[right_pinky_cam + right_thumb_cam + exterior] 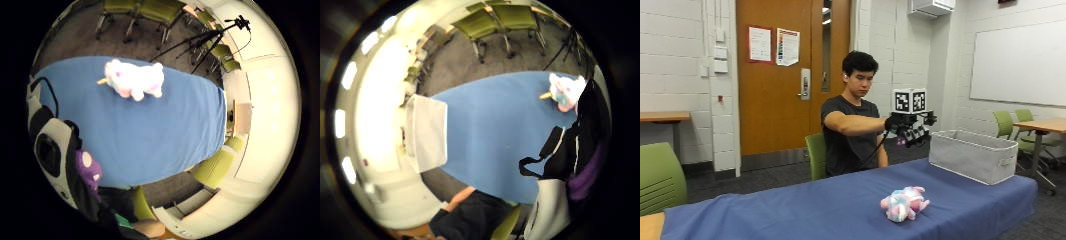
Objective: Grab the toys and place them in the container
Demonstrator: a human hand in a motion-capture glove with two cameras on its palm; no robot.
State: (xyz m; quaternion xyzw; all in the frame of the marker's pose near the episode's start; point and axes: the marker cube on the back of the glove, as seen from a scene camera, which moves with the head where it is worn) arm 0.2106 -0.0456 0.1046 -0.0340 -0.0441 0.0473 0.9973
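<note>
We see the gloved right hand (906,129) raised above the blue-covered table (806,205), near the grey fabric container (973,155) that stands at one end of it. A small purple toy with pale spots (89,170) shows in the little-finger palm view tucked against the palm, and a purple patch sits by the hand in the thumb-side view too; we judge the fingers are curled round it, carrying it toward the container. A second toy, a white, pink and blue plush unicorn (904,204), lies on its side on the cloth, well apart from the hand and short of the container. We cannot tell what the container already holds; its inside is hidden. Our estimate: one toy in transit, not yet dropped in, and the unicorn left to collect.
</note>
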